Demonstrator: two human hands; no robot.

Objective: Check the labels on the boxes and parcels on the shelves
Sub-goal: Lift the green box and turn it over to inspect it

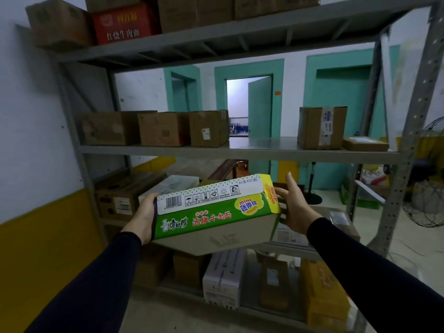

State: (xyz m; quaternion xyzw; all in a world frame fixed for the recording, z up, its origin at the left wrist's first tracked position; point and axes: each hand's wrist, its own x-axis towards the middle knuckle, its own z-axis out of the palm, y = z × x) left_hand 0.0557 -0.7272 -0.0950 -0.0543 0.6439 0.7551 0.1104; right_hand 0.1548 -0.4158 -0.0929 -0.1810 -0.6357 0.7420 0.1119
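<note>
I hold a green and white noodle carton (216, 212) tilted in front of the grey metal shelf rack (240, 150), its barcode and printed side facing me. My left hand (145, 216) grips its left end. My right hand (294, 207) presses flat against its yellow right end, fingers spread. Brown cardboard boxes (163, 128) stand on the left of the middle shelf. A taller taped box with a label (322, 127) and a flat parcel (365, 143) sit at its right.
A red carton (123, 24) and brown boxes fill the top shelf. More boxes, a white carton (224, 280) and a yellow one (324, 292) sit on the lower shelves. Behind the rack is an open green door (259, 106). A fan (430, 174) stands far right.
</note>
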